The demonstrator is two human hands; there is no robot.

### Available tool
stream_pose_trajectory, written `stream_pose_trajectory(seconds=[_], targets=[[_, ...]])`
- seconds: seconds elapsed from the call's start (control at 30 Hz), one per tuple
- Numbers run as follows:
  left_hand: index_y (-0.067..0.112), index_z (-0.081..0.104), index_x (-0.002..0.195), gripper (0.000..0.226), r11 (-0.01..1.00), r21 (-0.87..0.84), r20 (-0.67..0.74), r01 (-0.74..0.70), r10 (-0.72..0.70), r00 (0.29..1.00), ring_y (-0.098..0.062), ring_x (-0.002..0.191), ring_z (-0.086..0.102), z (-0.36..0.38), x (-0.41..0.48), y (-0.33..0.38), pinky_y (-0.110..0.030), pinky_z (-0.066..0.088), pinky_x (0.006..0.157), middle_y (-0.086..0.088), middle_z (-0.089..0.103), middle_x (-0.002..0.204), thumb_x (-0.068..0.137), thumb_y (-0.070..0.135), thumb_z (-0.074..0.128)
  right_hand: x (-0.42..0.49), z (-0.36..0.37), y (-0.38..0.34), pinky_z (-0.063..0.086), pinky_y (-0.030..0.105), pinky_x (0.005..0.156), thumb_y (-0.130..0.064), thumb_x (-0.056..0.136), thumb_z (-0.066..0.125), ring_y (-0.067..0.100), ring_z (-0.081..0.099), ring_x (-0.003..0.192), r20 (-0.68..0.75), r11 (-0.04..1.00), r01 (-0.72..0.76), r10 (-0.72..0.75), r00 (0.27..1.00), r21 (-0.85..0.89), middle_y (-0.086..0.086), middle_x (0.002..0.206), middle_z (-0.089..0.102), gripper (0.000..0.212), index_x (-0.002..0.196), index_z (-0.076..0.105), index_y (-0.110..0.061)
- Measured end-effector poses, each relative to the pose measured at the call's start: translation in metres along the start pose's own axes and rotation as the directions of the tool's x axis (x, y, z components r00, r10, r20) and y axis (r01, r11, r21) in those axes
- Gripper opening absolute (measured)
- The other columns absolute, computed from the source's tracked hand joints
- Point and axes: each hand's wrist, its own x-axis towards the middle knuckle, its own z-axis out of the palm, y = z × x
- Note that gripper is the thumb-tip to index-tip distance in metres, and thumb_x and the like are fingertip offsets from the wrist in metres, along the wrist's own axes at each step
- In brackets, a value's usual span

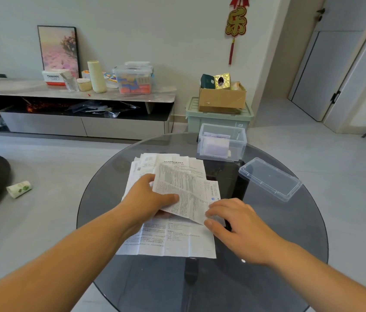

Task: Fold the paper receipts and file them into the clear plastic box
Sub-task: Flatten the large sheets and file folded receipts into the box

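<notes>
On the glass table (290,244), the left hand (148,197) is pinching a creased, densely printed receipt (184,188); the right hand (236,224), fingers loosely spread, is pressing its corner.

Smoked glass table (290,233), glossy and smooth. Thin matt paper receipts (177,239), creased all over, fine print. Clear hard plastic box (221,144) and lid (269,179), kinda shiny. Bare-skinned hands, no gloves. Matt grey floor (53,176).

Home living room — TV console (74,91), wall charm (236,21)
</notes>
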Motion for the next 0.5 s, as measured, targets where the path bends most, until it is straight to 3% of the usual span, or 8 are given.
stream_pose_trajectory(seconds=[0.13, 0.23, 0.33, 0.43, 0.5], targets=[[0.025, 0.060, 0.124, 0.046, 0.966, 0.183, 0.140, -0.185, 0.161, 0.977, -0.013, 0.093, 0.074, 0.000, -0.008, 0.017, -0.029, 0.061, 0.074, 0.006, 0.075, 0.105, 0.084, 0.010, 0.078, 0.006, -0.019, -0.010, 0.039, 0.034, 0.108, -0.065, 0.087, 0.052, -0.002, 0.040, 0.123, -0.163, 0.981, -0.020, 0.052, 0.985, 0.192, -0.034, 0.122, 0.048, 0.046, 0.126, 0.055, -0.041], [0.028, 0.066, 0.117, 0.039, 0.918, 0.266, 0.346, -0.293, 0.193, 0.918, -0.010, 0.097, 0.072, 0.000, -0.021, 0.038, -0.028, 0.061, 0.079, 0.010, 0.075, 0.106, 0.084, 0.011, 0.078, 0.012, -0.044, -0.016, 0.042, 0.029, 0.100, -0.059, 0.078, 0.071, -0.002, 0.043, 0.123, -0.305, 0.927, -0.037, 0.160, 0.939, 0.374, -0.034, 0.125, 0.047, 0.059, 0.131, 0.048, -0.045], [0.027, 0.069, 0.110, 0.033, 0.864, 0.354, 0.462, -0.357, 0.170, 0.870, -0.008, 0.099, 0.071, 0.004, -0.030, 0.052, -0.027, 0.060, 0.081, 0.011, 0.074, 0.105, 0.082, 0.012, 0.079, 0.013, -0.066, -0.018, 0.040, 0.019, 0.090, -0.048, 0.077, 0.079, -0.005, 0.056, 0.113, -0.254, 0.847, -0.069, 0.235, 0.938, 0.528, -0.025, 0.122, 0.062, 0.063, 0.132, 0.053, -0.033], [0.021, 0.072, 0.103, 0.027, 0.863, 0.350, 0.415, -0.364, 0.205, 0.887, -0.008, 0.091, 0.073, 0.006, -0.028, 0.056, -0.021, 0.058, 0.072, 0.008, 0.075, 0.100, 0.079, 0.014, 0.083, 0.009, -0.078, -0.016, 0.048, 0.016, 0.064, -0.028, 0.084, 0.077, 0.002, 0.070, 0.079, -0.156, 0.745, -0.061, 0.218, 0.963, 0.665, -0.009, 0.092, 0.077, 0.029, 0.110, 0.068, -0.020], [0.016, 0.073, 0.095, 0.023, 0.891, 0.315, 0.294, -0.328, 0.237, 0.926, -0.007, 0.072, 0.070, 0.004, -0.023, 0.057, -0.019, 0.052, 0.057, 0.002, 0.076, 0.092, 0.077, 0.018, 0.085, 0.006, -0.079, -0.012, 0.053, 0.026, 0.064, -0.016, 0.087, 0.075, 0.009, 0.069, 0.074, -0.158, 0.713, -0.076, 0.256, 0.954, 0.697, -0.002, 0.086, 0.077, 0.009, 0.095, 0.073, -0.015]])
